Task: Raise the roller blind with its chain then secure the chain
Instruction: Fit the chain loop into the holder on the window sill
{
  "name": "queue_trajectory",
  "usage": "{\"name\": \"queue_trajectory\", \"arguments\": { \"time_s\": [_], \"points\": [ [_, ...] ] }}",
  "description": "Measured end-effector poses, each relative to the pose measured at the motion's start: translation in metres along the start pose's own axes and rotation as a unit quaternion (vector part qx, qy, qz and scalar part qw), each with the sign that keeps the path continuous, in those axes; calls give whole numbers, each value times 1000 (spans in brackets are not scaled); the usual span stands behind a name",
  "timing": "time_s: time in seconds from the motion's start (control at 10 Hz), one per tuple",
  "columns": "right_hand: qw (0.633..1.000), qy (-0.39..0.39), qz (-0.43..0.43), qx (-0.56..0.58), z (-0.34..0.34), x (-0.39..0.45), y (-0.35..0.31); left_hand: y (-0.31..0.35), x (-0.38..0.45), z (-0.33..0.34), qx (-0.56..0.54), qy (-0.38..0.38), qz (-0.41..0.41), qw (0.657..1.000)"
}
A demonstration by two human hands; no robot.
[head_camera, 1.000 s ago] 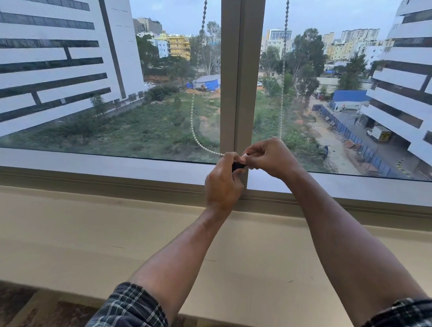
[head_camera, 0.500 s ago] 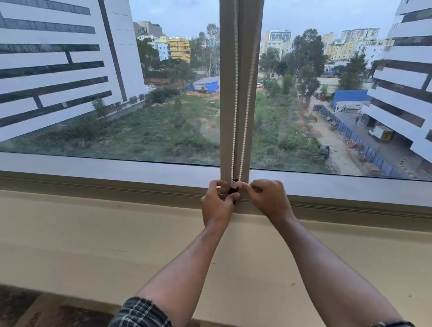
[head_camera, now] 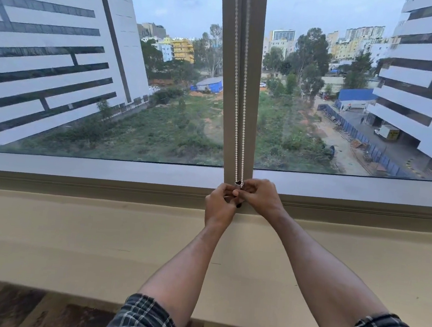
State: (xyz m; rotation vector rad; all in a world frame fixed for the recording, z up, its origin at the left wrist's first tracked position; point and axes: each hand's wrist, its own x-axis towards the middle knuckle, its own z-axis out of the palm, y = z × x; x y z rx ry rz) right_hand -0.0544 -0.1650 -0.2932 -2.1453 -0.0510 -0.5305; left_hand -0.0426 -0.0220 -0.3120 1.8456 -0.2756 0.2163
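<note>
A white beaded chain (head_camera: pixel 239 86) hangs in two straight strands down the window's centre post (head_camera: pixel 256 61). Its bottom loop sits in a small dark chain holder (head_camera: pixel 239 184) at the foot of the post. My left hand (head_camera: pixel 220 203) pinches the holder from the left and below. From the right, my right hand (head_camera: pixel 259 196) closes its fingertips on the same holder. Both hands touch each other at the window's lower frame. The roller blind itself is out of view above; the glass is uncovered.
A grey window frame ledge (head_camera: pixel 77 168) runs across the view, with a beige wall (head_camera: pixel 70 241) below it and dark patterned floor (head_camera: pixel 11 307) at the bottom. Buildings and a green plot lie outside the glass.
The chain, earlier spread wide and slack across both panes, now hangs taut along the post. Both hands dropped from mid-frame height to the post's foot with the holder.
</note>
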Motion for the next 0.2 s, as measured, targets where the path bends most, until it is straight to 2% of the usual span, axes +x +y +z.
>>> {"name": "queue_trajectory", "arguments": {
  "time_s": [0.2],
  "points": [
    [1000, -19, -20, 9, 2, 0, 0, 1, 1, -7, 61, -33, 36, 997]
  ]
}}
